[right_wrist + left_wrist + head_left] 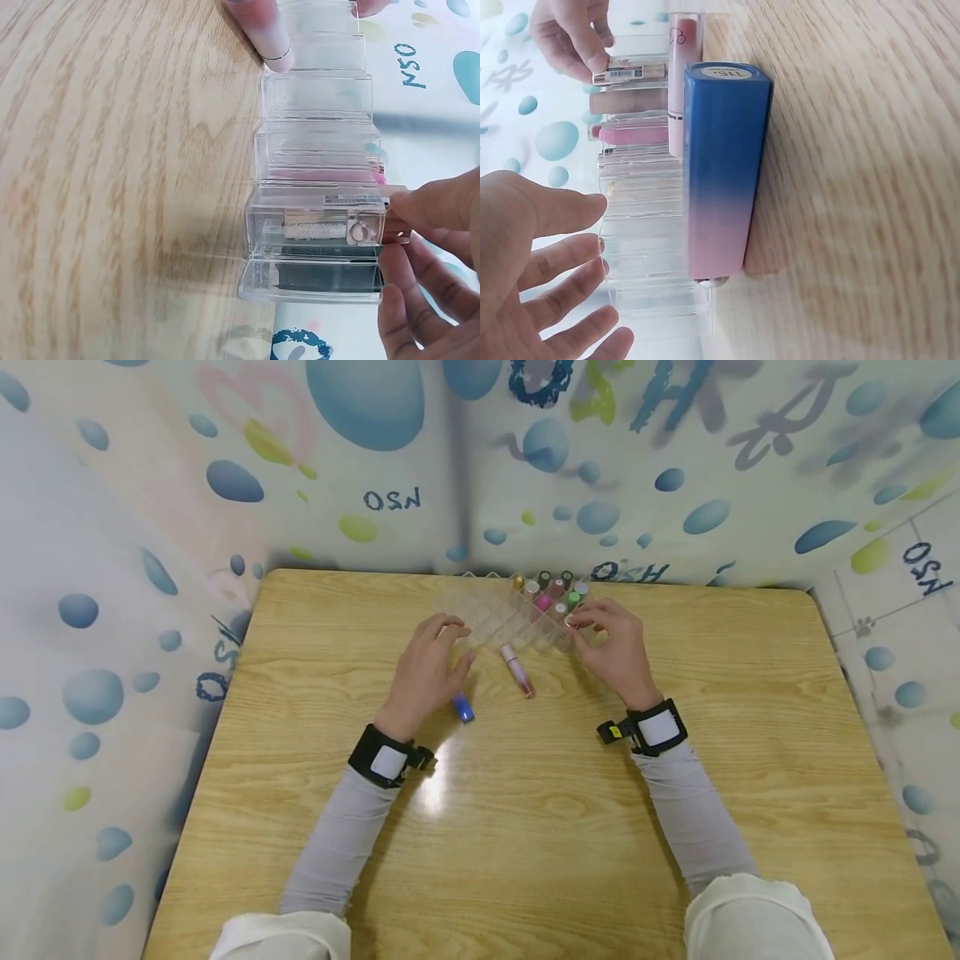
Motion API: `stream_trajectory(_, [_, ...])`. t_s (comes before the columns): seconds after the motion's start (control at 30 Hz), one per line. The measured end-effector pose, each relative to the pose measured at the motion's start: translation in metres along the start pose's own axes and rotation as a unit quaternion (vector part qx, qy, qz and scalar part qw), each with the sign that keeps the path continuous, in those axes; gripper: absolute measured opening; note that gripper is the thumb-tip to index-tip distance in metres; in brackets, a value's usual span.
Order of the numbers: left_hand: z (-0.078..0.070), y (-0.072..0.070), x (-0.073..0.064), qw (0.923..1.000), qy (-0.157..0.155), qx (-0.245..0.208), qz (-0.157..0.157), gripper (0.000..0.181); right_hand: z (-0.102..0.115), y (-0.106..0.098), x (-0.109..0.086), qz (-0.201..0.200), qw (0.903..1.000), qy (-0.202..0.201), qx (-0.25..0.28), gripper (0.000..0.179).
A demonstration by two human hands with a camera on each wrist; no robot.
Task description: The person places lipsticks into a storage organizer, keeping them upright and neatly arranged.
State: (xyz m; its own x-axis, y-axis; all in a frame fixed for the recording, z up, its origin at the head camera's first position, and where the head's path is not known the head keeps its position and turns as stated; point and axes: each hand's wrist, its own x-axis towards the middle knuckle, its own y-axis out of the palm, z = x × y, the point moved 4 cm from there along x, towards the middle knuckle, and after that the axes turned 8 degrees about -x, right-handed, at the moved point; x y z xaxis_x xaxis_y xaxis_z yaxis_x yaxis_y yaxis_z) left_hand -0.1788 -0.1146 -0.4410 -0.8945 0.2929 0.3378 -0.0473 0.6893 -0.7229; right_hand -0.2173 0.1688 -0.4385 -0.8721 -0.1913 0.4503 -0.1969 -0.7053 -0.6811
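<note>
A clear acrylic lipstick organizer (480,610) with diamond-shaped compartments stands at the back of the table. My right hand (617,647) pinches the top of a lipstick (399,225) at the organizer's right front; its lower part sits inside a compartment. At the left front, my left hand (426,668) has its fingers loosely bent, with fingertips at the organizer's edge and nothing held. A pink lip gloss tube (517,671) lies on the table before the organizer. Near my left thumb lies a blue-to-pink lipstick box (724,165), partly hidden by that hand in the head view.
Several lipsticks and tubes (543,602) with coloured caps stand in the organizer's right part. The wooden table (525,827) reaches back to a patterned wall covering (420,535). Each wrist carries a black strap with a camera.
</note>
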Motion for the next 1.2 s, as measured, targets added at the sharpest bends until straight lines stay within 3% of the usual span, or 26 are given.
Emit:
stream_trajectory(0.3, [0.0,0.001,0.0,1.0,-0.004,-0.001,0.008,0.035,0.006,-0.003,-0.003,-0.003,0.9999,-0.006,-0.014,0.01])
stream_trajectory(0.53, [0.0,0.0,-0.002,0.9999,-0.007,0.001,0.008,0.037,0.025,0.0,-0.01,0.01,0.9997,-0.02,-0.006,0.011])
stream_trajectory(0.8, [-0.001,0.001,-0.001,0.9999,0.006,0.005,0.007,0.037,0.045,0.014,-0.019,0.087,0.9956,-0.031,-0.017,0.019])
stream_trajectory(0.93, [-0.003,0.0,0.0,0.9999,0.01,0.006,0.004,0.037,0.048,0.024,-0.023,0.13,0.9914,-0.004,-0.019,0.026])
stream_trajectory(1.2, [-0.006,-0.002,0.001,0.9995,0.021,0.02,-0.015,0.035,0.045,0.053,-0.033,0.22,0.974,0.046,-0.027,0.041])
